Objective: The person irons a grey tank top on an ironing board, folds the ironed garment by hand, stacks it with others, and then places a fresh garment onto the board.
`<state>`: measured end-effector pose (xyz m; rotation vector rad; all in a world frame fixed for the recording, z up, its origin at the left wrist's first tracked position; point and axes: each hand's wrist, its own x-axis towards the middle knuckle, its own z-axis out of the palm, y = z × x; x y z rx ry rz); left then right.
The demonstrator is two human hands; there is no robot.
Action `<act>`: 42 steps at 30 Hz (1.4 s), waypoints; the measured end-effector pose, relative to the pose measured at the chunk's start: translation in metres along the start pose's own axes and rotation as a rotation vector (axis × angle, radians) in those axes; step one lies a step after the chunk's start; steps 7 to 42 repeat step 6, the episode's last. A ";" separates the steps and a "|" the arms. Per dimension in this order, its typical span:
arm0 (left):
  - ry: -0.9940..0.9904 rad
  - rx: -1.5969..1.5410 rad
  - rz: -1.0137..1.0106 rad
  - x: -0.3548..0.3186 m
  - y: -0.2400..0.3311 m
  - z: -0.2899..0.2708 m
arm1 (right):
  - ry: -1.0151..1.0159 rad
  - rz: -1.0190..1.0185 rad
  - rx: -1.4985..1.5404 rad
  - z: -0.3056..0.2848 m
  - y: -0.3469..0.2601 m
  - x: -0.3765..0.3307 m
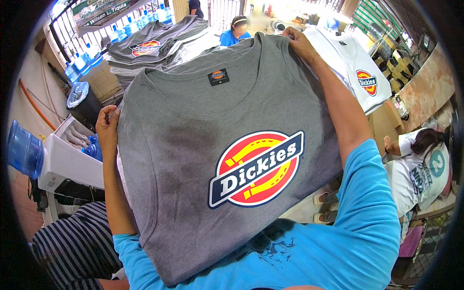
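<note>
A large grey tank top (188, 111) is held up in front of me, spread between my hands. It has a wide scooped neck, a small black neck label (218, 77) and a bright red, yellow and navy chest print (257, 169). At its left side edge, my left hand (108, 124) pinches the cloth, fingers closed. My right hand (298, 44) grips the far right shoulder of the garment, the arm reaching up along its right side. The lower end of the shirt hangs against my blue shirt.
Beyond, a stack of folded grey and white shirts (164, 41) stands at left; a white printed shirt (350, 67) lies at right. Blue water jugs (83, 62), a dark bin (84, 104) and a white water dispenser (75, 162) line the left. People are at lower left, far back and right.
</note>
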<state>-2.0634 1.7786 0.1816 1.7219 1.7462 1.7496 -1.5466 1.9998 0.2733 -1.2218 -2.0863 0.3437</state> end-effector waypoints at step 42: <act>-0.007 0.096 -0.006 0.004 -0.004 -0.007 | 0.020 -0.066 -0.237 -0.009 -0.007 -0.003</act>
